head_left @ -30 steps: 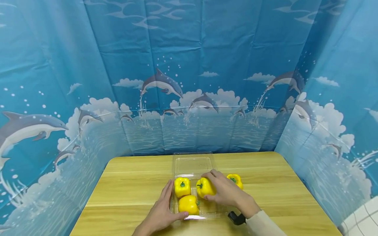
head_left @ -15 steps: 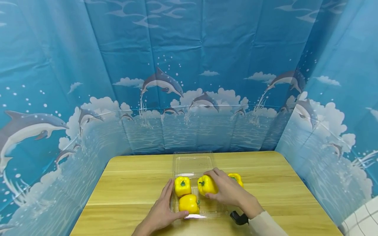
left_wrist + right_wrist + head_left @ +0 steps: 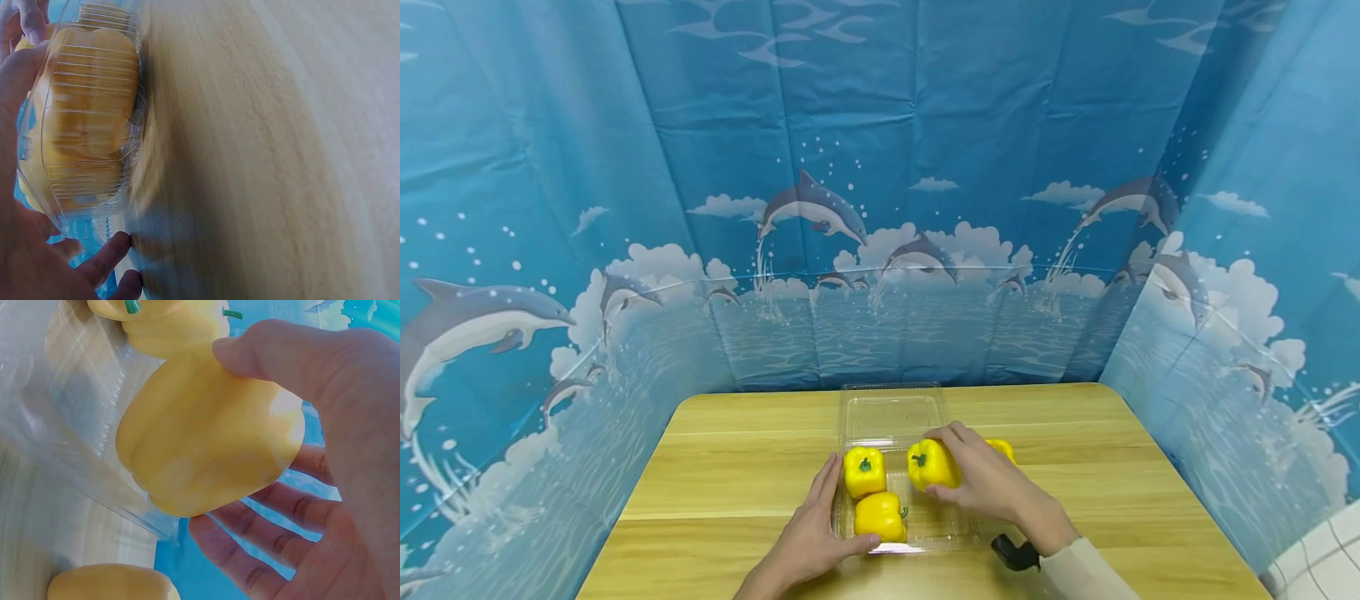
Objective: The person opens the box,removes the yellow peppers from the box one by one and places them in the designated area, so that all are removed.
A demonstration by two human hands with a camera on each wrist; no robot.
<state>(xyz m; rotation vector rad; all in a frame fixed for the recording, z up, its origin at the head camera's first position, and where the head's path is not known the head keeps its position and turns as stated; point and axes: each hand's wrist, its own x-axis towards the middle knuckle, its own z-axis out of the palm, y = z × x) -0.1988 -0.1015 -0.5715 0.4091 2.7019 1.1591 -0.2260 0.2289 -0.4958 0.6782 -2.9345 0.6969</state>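
My right hand [image 3: 981,475] grips a yellow bell pepper [image 3: 933,465] by its right side, thumb on one side and fingers on the other. In the right wrist view, this pepper [image 3: 212,437] hangs over the clear plastic container [image 3: 69,462]. Two more yellow bell peppers sit in the container's left half: a rear pepper [image 3: 865,472] with its stem up and a front pepper [image 3: 881,517] on its side. Along the container's [image 3: 925,533] left side lie the fairly straight fingers of my left hand [image 3: 808,533], its thumb stretched along the front rim.
Behind the container's base lies its open clear lid [image 3: 891,417], hinged at the back. Another yellow bell pepper [image 3: 1002,448], mostly hidden by my right hand, rests on the wooden table [image 3: 730,475]. Blue dolphin-print curtains [image 3: 850,333] surround the table.
My right hand has shifted slightly right and back with its bell pepper, covering more of the pepper on the table. The left hand stays at the container.
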